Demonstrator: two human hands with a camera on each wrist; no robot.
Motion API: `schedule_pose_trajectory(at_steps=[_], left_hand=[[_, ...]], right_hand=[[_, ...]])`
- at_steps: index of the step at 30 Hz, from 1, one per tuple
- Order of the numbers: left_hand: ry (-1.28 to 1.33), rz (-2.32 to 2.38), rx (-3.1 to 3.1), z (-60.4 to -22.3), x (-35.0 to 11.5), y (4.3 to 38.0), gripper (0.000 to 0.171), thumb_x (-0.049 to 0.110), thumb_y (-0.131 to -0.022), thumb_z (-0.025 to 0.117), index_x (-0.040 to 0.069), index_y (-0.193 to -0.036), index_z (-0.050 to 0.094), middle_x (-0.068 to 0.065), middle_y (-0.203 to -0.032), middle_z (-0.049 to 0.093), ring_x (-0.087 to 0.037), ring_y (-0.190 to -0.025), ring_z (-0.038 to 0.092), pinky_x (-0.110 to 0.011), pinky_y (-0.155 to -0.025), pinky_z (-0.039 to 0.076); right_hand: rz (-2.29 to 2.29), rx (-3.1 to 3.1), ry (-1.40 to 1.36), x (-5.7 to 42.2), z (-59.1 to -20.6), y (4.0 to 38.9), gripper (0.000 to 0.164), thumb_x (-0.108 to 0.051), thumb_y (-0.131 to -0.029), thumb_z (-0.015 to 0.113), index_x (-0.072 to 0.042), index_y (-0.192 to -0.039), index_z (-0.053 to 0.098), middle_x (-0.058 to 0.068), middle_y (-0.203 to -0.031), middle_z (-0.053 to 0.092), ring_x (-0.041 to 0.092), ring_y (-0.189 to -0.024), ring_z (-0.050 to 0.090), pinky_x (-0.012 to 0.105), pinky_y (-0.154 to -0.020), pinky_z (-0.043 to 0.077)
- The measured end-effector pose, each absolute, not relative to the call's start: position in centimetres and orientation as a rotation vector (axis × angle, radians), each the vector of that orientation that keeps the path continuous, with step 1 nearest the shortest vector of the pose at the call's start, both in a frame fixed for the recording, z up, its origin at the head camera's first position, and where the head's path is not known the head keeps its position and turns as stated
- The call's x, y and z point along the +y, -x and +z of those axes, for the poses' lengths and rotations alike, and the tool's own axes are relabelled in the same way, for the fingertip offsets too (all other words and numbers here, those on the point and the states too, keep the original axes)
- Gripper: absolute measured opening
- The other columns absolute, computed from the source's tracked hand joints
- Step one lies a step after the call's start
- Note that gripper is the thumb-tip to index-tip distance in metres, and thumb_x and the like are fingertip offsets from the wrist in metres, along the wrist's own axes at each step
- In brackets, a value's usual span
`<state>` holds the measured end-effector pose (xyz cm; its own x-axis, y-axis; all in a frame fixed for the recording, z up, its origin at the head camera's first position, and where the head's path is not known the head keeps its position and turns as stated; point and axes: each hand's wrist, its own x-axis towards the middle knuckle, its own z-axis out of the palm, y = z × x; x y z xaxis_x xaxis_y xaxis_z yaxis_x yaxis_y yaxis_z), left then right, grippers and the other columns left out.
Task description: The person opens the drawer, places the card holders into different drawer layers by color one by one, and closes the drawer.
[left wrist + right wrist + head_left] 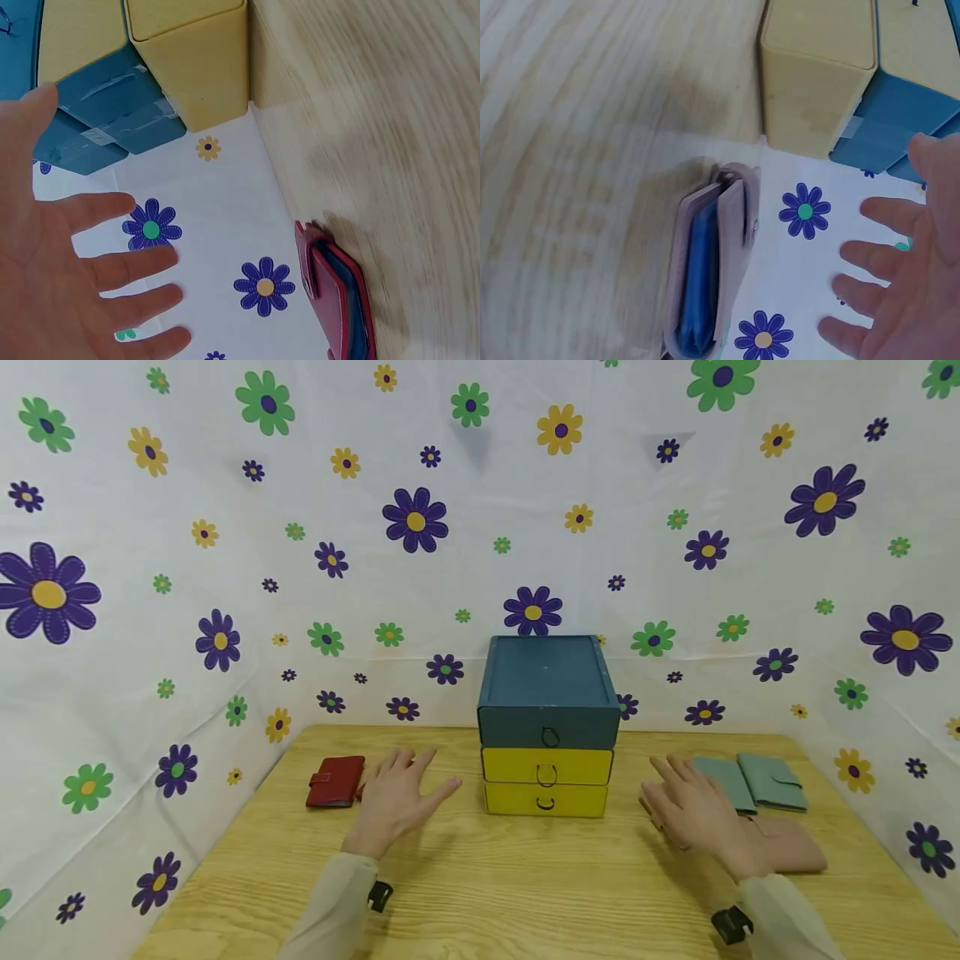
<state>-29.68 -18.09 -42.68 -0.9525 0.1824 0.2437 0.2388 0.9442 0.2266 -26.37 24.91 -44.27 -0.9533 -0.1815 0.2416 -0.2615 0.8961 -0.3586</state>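
My left hand (393, 806) is held over the left side of the table, fingers spread and nothing in them. Beside it lies a red wallet (335, 781) with a strap; another red item behind the hand is mostly hidden. In the left wrist view a red wallet (337, 292) shows its dark inner edge. My right hand (697, 814), also with extended fingers and holding nothing, hovers on the right. It partly covers a pink wallet (787, 845) and a pale green wallet (727, 783). A second pale green wallet (774, 781) lies farther right. The right wrist view shows a pink wallet (731, 255) with blue inside.
Between the hands, toward the back, stands a small drawer box (547, 672) with one blue and two yellow drawer fronts, each with a loop pull. All drawers look closed. A white flower-patterned cloth (480, 568) hangs behind and beside the wooden table (540, 893).
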Motion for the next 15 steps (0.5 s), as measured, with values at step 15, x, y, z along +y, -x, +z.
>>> schedule_pose_trajectory(at_steps=[15], left_hand=[[0.46,-0.62,-2.552,-41.0,-14.9,29.8,0.028,0.04,-0.097,0.059,0.016,-0.096,0.074,-0.001,-0.092,0.075,-0.018,-0.074,0.068,-0.029,-0.063,0.055]], right_hand=[[0.913,-2.64,-0.321,23.3,-41.9,27.8,0.042,-0.038,-0.102,0.05,-0.005,-0.124,0.066,0.015,-0.117,0.071,0.033,-0.102,0.068,0.051,-0.089,0.056]])
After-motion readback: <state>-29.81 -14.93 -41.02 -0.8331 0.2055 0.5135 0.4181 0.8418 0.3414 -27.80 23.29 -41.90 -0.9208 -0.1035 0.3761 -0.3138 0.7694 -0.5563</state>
